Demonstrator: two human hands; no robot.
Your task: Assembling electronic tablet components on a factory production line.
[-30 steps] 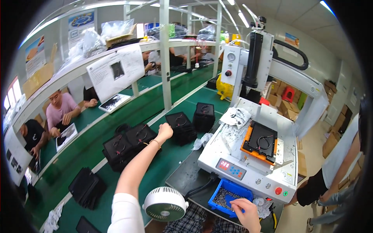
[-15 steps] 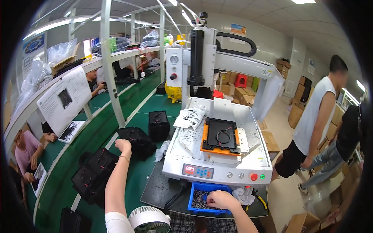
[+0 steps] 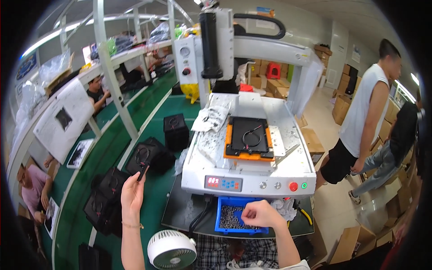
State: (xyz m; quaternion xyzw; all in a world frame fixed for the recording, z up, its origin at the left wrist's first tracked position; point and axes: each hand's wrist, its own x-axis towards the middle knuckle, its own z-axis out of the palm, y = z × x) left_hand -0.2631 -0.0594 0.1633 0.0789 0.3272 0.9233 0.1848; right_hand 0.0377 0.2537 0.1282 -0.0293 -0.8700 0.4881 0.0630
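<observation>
from the head view, my left hand is raised over the green conveyor belt, palm toward me, fingers bent up around the lower edge of a flat black case that has a coiled cable showing on its face; the fingertips pinch its near corner, so this hand is grasping the case. more black cases lie on the belt just left of and below that hand, and a small upright black box stands farther up the belt.

my right hand is curled into a loose fist over the blue parts bin, knuckles up, fingertips down among the small grey screws inside. whether the fingers have any screws pinched i cannot tell, since the fist hides them.

the bin sits on a dark mat just in front of the white benchtop screw machine, whose front panel carries a red display and round buttons. on its deck an orange fixture holds a black plate with a looped wire. a small white desk fan stands near my lap, between my forearms. a person in a white sleeveless top stands to the right of the machine.
</observation>
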